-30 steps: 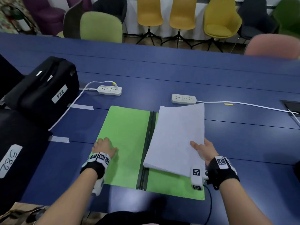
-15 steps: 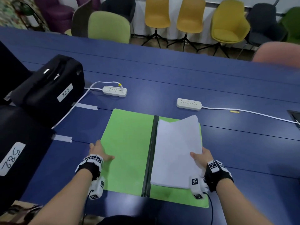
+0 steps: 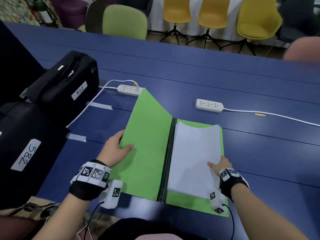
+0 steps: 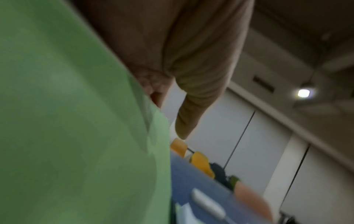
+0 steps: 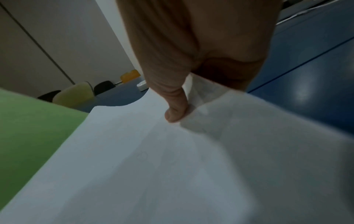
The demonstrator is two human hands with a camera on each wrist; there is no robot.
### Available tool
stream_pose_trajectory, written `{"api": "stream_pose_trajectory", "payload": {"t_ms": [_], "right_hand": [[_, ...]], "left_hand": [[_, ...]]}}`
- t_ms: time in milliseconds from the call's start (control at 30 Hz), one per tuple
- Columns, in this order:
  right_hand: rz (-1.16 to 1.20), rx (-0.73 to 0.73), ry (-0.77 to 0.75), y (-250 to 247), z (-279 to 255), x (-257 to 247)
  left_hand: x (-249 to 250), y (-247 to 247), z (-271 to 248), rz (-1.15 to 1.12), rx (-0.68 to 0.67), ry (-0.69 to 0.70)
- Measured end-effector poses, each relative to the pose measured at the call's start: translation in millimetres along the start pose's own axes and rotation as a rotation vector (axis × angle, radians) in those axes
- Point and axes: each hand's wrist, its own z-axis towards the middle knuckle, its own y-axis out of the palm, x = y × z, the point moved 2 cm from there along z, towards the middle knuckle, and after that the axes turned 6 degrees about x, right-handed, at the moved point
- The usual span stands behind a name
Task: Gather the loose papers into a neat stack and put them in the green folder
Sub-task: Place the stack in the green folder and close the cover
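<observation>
We had most of the job behind us. The papers lay as one gathered stack on the right half of the open green folder, its left edge close against the dark spine, on the blue table. A few far corners looked slightly fanned, so we judged the stack near neat, not perfect. What was left, as we saw it, was freeing the stack and closing the cover over it.

Our left hand pinched the left edge of the cover, thumb on top and fingers underneath, with that half raised off the table. Our right hand gripped the near right edge of the papers, thumb pressed on top and fingers curled beneath.

We counted one folder, one stack of papers and no loose sheets elsewhere. There were two white power strips, one far left and one far right, and two black cases on the left with labels.
</observation>
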Motion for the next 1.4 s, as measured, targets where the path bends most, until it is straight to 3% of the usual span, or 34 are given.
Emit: {"api": "stream_pose_trajectory", "payload": {"t_ms": [133,200,333,433,500,600,700,833,1000,1167,1267,1400], "right_hand": [[-0.121,-0.046,0.045,-15,5,-1],[-0.191,0.005,0.012,-31,7,-7],[0.055,0.065,-0.346,-64,-24,-59],[0.327,-0.114,-0.629,-85,-85,-116],[0.354,-0.192,-0.731,-90,-115,-139],[0.24,-0.146,-0.808,-91,-123,-138],[0.215,-0.14,-0.704,-97,-95,-99],[0.254,-0.128,-0.467,-111,-45,-10],[0.244,-0.057,-0.228,-80,1,69],[0.173,-0.019,-0.056,-42,9,85],[0.018,-0.141,-0.053,-32,-1,76],[-0.065,-0.172,-0.055,-22,-7,58]], "left_hand": [[36,-6,-17,-0.136,-0.119,0.069],[48,-7,-25,-0.175,-0.142,0.073],[67,-8,-38,-0.204,-0.177,0.04],[84,1,-54,-0.219,-0.272,0.112],[92,13,-63,-0.208,-0.396,0.171],[86,39,-61,-0.097,-0.498,0.204],[60,64,-43,0.032,-0.454,0.174],[7,100,-29,0.121,-0.396,-0.046],[-28,143,-21,0.148,-0.4,-0.176],[-16,171,-14,0.097,-0.39,-0.23],[-16,184,-16,0.107,-0.412,-0.255],[-20,187,-12,0.053,-0.379,-0.285]]}}
